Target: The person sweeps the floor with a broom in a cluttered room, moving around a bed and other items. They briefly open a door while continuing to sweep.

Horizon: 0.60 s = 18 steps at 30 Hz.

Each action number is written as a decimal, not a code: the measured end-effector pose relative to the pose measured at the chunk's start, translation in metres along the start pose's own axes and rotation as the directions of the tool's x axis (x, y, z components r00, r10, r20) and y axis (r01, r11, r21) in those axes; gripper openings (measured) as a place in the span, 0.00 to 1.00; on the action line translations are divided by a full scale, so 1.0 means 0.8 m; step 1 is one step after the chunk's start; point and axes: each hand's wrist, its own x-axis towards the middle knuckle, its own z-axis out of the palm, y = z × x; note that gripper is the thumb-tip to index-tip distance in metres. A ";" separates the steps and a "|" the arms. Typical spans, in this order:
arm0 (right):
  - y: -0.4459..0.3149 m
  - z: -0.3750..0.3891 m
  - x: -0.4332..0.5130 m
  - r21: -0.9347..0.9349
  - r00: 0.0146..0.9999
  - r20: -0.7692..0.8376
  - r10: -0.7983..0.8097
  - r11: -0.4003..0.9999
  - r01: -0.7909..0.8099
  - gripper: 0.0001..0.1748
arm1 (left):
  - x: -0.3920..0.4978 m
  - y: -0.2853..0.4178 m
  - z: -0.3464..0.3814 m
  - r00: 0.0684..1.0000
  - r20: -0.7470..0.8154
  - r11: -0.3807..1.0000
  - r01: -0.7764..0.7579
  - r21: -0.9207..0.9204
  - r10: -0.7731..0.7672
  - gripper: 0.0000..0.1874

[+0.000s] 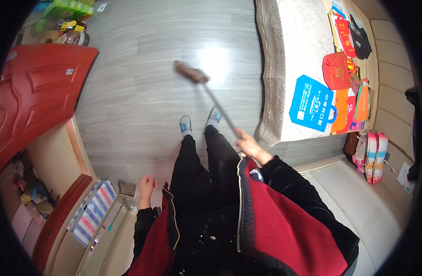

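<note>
My right hand is closed around the thin handle of a broom. Its brown head, blurred, is over the grey wood-look floor, ahead of my feet; I cannot tell whether it touches the floor. Beside my left hip, my left hand hangs with its fingers curled and nothing visible in it. Two grey slippers are on my feet, and the broom handle passes close to the right one.
On the right, a bed with a pale cover holds a blue bag, a red bag and several others. A red door stands ajar at left. Bottles sit beyond it. A striped cloth lies near lower left.
</note>
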 end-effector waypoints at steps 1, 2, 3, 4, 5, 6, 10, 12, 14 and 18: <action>0.017 -0.012 -0.015 -0.584 0.941 -0.105 -0.321 0.786 0.203 0.28 | 0.001 0.000 0.001 0.999 0.005 0.998 0.049 -0.049 -0.049 0.07; 0.034 -0.039 -0.030 -0.554 0.975 -0.137 -0.175 0.829 0.071 0.27 | 0.002 0.000 0.000 0.999 -0.003 0.999 0.034 -0.023 -0.034 0.07; 0.048 -0.053 -0.037 -0.525 0.973 -0.183 0.141 0.823 -0.218 0.25 | 0.004 0.001 0.001 0.999 -0.008 0.999 0.039 -0.013 -0.039 0.07; 0.060 -0.070 -0.043 -0.373 0.942 -0.176 0.287 0.866 -0.334 0.23 | 0.005 0.004 0.003 0.999 -0.012 0.999 0.046 -0.019 -0.046 0.07; 0.072 -0.092 -0.044 -0.172 0.864 -0.133 0.486 0.847 -0.503 0.22 | 0.004 0.006 0.005 1.000 -0.012 1.000 0.019 0.001 -0.019 0.07; 0.083 -0.098 -0.029 -0.203 0.815 -0.119 0.567 0.790 -0.578 0.19 | 0.003 0.010 0.005 1.000 -0.009 1.000 -0.003 0.012 0.003 0.07; 0.099 -0.065 0.031 -0.788 0.858 0.514 -0.012 0.388 0.478 0.08 | -0.008 0.027 0.013 1.000 -0.022 1.000 0.003 0.030 -0.003 0.07; 0.090 -0.027 0.028 -0.648 0.826 0.546 -0.142 0.553 0.523 0.08 | -0.017 0.032 0.017 1.000 -0.021 1.000 0.004 0.026 -0.003 0.07; 0.057 0.035 0.043 -0.564 0.795 0.544 0.271 0.819 0.107 0.06 | -0.028 0.036 0.019 1.000 -0.021 1.000 0.008 0.021 -0.008 0.07; -0.017 0.083 0.079 -0.194 0.758 0.438 0.483 0.874 -0.445 0.08 | -0.042 0.050 0.024 0.999 -0.039 0.999 0.008 0.042 -0.006 0.06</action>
